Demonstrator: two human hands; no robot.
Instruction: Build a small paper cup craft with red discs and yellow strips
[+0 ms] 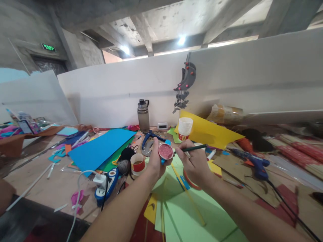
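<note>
Forearms Extended: Cup in Left Hand, Pen in Right

Head view: Both forearms [121, 208] reach forward from the lower edge, over pale green paper [199, 215] and a yellow strip [191, 201].

Left hand [155, 164]: thumb and fingers grip the sides of a small cup [166, 152]. The cup is at the centre, with its round end toward the camera.

Right hand [194, 159]: fingers pinch a dark pen [198, 147]. The pen points left, with its end at or just beside the cup's rim; contact cannot be confirmed.

Work status: pink-red colour spans the area within the white rim, so that portion appears largely complete. Whether it is the inside or a cover cannot be told. No separate pen marks can be made out. The edge appears to be the current work point; the amount left cannot be determined.

Surroundings: a red-and-white cup [138, 163] stands left of the left hand. Stacked cups [185, 127] stand behind the right hand. A glue gun [259, 168] lies farther right.
</note>
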